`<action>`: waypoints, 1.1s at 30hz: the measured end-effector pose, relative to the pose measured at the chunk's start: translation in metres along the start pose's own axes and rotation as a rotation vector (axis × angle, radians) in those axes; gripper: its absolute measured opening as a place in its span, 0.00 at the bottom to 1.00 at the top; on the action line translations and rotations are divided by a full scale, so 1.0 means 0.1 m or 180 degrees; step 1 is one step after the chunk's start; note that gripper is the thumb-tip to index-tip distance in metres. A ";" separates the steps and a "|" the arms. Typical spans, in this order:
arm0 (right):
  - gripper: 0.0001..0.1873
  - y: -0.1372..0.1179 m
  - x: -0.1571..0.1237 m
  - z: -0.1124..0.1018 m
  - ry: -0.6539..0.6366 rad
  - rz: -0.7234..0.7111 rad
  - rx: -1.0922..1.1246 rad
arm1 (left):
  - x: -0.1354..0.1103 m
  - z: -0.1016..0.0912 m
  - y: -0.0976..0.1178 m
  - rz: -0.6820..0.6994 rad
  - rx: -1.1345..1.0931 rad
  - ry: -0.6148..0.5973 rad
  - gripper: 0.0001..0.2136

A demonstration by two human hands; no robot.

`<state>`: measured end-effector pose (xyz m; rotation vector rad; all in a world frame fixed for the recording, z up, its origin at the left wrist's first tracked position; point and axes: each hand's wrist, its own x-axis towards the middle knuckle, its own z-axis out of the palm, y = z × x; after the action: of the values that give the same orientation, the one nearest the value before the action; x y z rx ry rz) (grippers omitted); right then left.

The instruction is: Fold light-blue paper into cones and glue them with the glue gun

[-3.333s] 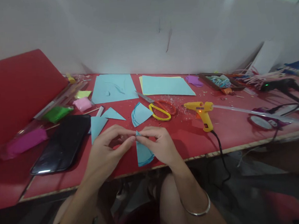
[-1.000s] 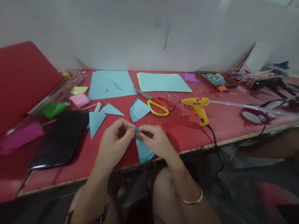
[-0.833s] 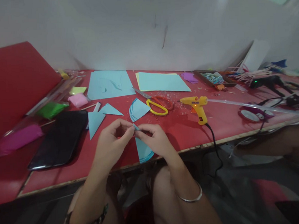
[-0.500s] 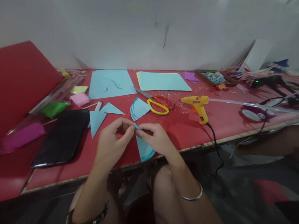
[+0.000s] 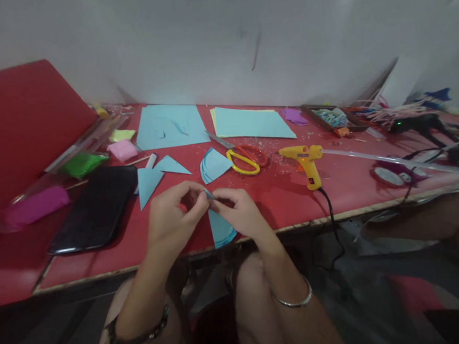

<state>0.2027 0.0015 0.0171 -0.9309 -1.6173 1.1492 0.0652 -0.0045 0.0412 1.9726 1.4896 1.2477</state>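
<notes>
My left hand (image 5: 178, 209) and my right hand (image 5: 235, 208) meet above the near edge of the red table, both closed. Pinched between their fingertips is a small piece of blue paper (image 5: 209, 196), mostly hidden by the fingers. Below them lies a blue paper wedge (image 5: 221, 230) with darker curved lines along its rounded edge; my right hand partly covers it. Just beyond the fingers rests another blue fan-shaped piece (image 5: 215, 165) with similar lines. Scissors (image 5: 245, 160) with one red and one yellow handle lie beside it. Blue triangular offcuts (image 5: 150, 185) are left of my hands.
A yellow glue gun (image 5: 306, 164) with a long clear stick and black cord lies to the right. A black phone-like slab (image 5: 96, 210) and bags of coloured clay (image 5: 83, 165) are on the left. Blue sheets (image 5: 255, 122) lie at the back. At right, another person's limb (image 5: 425, 226) shows.
My hands stay almost in place, with the fingertips still pinching the small blue paper. The view has shifted slightly; nothing on the table has visibly moved.
</notes>
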 end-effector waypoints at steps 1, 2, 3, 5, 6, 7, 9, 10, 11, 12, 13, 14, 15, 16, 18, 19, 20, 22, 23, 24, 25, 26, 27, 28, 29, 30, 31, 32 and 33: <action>0.10 0.00 0.00 0.00 -0.0015 -0.0007 0.0005 | 0.00 0.01 0.00 0.0029 0.0045 0.0024 0.05; 0.10 0.00 0.00 0.00 -0.0021 -0.0013 0.0005 | 0.00 0.01 0.01 0.0049 0.0087 0.0046 0.05; 0.09 0.00 0.00 0.00 -0.0025 -0.0018 0.0000 | 0.00 0.01 0.01 0.0061 0.0122 0.0065 0.04; 0.08 0.00 0.00 0.00 -0.0037 -0.0012 -0.0020 | 0.00 0.02 0.02 0.0066 0.0187 0.0084 0.04; 0.08 0.00 0.00 0.00 -0.0050 -0.0004 -0.0031 | 0.00 0.02 0.02 0.0070 0.0218 0.0089 0.04; 0.08 0.01 0.00 0.00 -0.0063 0.0002 -0.0034 | -0.01 0.02 0.02 0.0070 0.0246 0.0092 0.04; 0.08 0.01 0.00 0.00 -0.0069 -0.0003 -0.0020 | -0.01 0.02 0.03 0.0068 0.0299 0.0117 0.04; 0.08 0.01 0.00 0.00 -0.0064 -0.0016 -0.0009 | -0.01 0.02 0.03 0.0071 0.0324 0.0139 0.04; 0.09 0.01 0.00 0.00 -0.0060 -0.0031 0.0003 | -0.02 0.02 0.03 0.0082 0.0345 0.0165 0.04; 0.10 0.01 0.00 0.00 -0.0058 -0.0043 0.0013 | -0.02 0.03 0.03 0.0094 0.0361 0.0189 0.04; 0.10 0.01 0.00 0.00 -0.0062 -0.0051 0.0023 | -0.02 0.03 0.04 0.0111 0.0371 0.0208 0.04; 0.11 0.01 0.00 0.00 -0.0068 -0.0056 0.0032 | -0.02 0.03 0.04 0.0129 0.0374 0.0223 0.04; 0.11 0.01 0.00 0.00 -0.0076 -0.0057 0.0041 | -0.02 0.04 0.05 0.0144 0.0368 0.0232 0.04; 0.11 0.01 0.00 0.00 -0.0079 -0.0058 0.0051 | -0.02 0.04 0.05 0.0156 0.0360 0.0242 0.04; 0.10 0.00 0.00 0.00 -0.0084 -0.0062 0.0058 | -0.02 0.04 0.06 0.0165 0.0349 0.0239 0.03; 0.10 0.00 0.00 0.00 -0.0089 -0.0065 0.0060 | -0.02 0.04 0.06 0.0158 0.0347 0.0228 0.03; 0.10 -0.01 0.00 0.00 -0.0089 -0.0062 0.0060 | -0.02 0.04 0.06 0.0141 0.0350 0.0213 0.03; 0.10 -0.01 0.00 0.00 -0.0084 -0.0035 0.0040 | -0.03 0.04 0.05 0.0091 0.0341 0.0175 0.04; 0.10 -0.01 0.00 0.00 -0.0079 -0.0016 0.0019 | -0.03 0.04 0.05 0.0062 0.0321 0.0152 0.04; 0.10 0.00 0.00 0.00 -0.0073 0.0003 -0.0007 | -0.03 0.03 0.04 0.0034 0.0294 0.0133 0.04; 0.10 0.00 0.00 0.00 -0.0070 0.0016 -0.0030 | -0.03 0.03 0.04 0.0010 0.0263 0.0112 0.04; 0.10 0.00 0.00 0.00 -0.0068 0.0019 -0.0046 | -0.03 0.03 0.03 -0.0012 0.0232 0.0085 0.04; 0.09 0.00 0.00 0.00 -0.0066 0.0011 -0.0054 | -0.02 0.02 0.03 -0.0025 0.0197 0.0051 0.04; 0.09 0.00 0.00 0.00 -0.0058 -0.0003 -0.0052 | -0.02 0.01 0.02 -0.0034 0.0158 0.0008 0.04; 0.09 0.00 0.00 0.00 -0.0047 -0.0015 -0.0046 | -0.01 0.01 0.02 -0.0047 0.0111 -0.0036 0.04; 0.09 -0.01 0.00 0.00 -0.0038 -0.0028 -0.0034 | -0.01 0.00 0.01 -0.0062 0.0052 -0.0094 0.04; 0.09 -0.01 0.00 0.00 -0.0028 -0.0044 -0.0017 | 0.00 -0.01 0.01 -0.0075 -0.0016 -0.0159 0.05; 0.09 -0.01 0.00 0.00 -0.0026 -0.0050 0.0000 | 0.00 -0.02 0.01 -0.0085 -0.0085 -0.0221 0.05; 0.10 -0.01 0.00 0.00 -0.0035 -0.0049 0.0017 | 0.01 -0.04 0.00 -0.0092 -0.0147 -0.0275 0.05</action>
<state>0.2026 0.0008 0.0180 -0.9088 -1.6268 1.1493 0.0626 -0.0046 0.0439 1.9428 1.4300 1.1593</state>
